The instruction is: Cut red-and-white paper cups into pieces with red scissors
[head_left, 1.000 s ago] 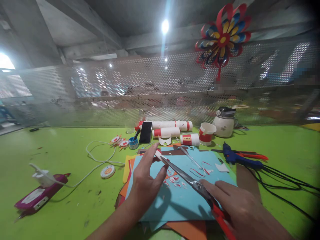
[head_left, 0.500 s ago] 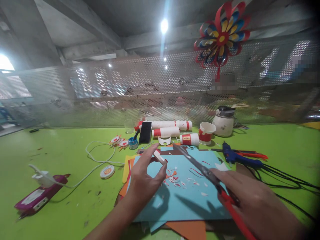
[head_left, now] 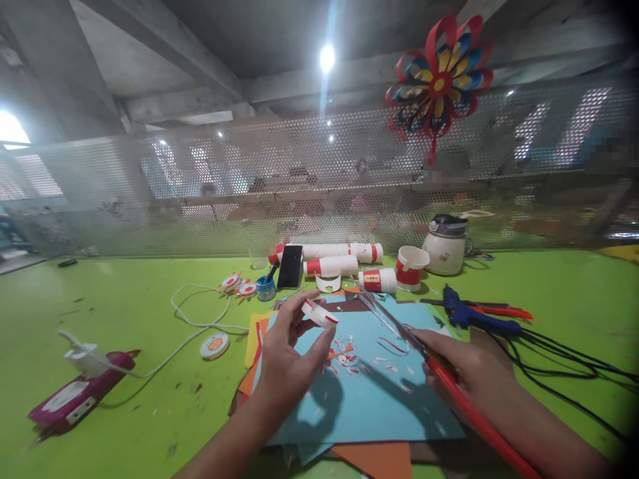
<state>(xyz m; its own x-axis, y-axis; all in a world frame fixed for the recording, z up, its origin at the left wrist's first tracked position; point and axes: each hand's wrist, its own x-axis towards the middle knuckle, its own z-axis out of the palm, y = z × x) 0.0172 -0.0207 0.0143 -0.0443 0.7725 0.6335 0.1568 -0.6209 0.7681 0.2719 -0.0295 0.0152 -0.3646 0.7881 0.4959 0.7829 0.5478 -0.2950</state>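
Observation:
My left hand point(head_left: 292, 349) pinches a small white paper ring with red marks point(head_left: 319, 314), like the cut bottom of a paper cup, between thumb and fingers above the blue paper. In my right hand point(head_left: 472, 372) is a pair of scissors point(head_left: 439, 376) with red handles, its blades pointing away to the upper left and slightly parted. The blades are apart from the ring. Beneath both hands lies a light blue sheet point(head_left: 379, 406), strewn with red and white paper scraps point(head_left: 348, 354). A curved white cut piece point(head_left: 328, 285) stands beyond the sheet.
Paper cups point(head_left: 412, 266), a phone point(head_left: 290, 266), a blue paint jar point(head_left: 266, 287) and a kettle point(head_left: 446, 249) stand along the back. A blue glue gun point(head_left: 479, 316) with black cords lies right. A purple power strip point(head_left: 82, 389) and white cable lie left.
The ring in my left hand has turned, showing more of its round opening. My right hand and the scissors have shifted slightly; the blades now look a little parted.

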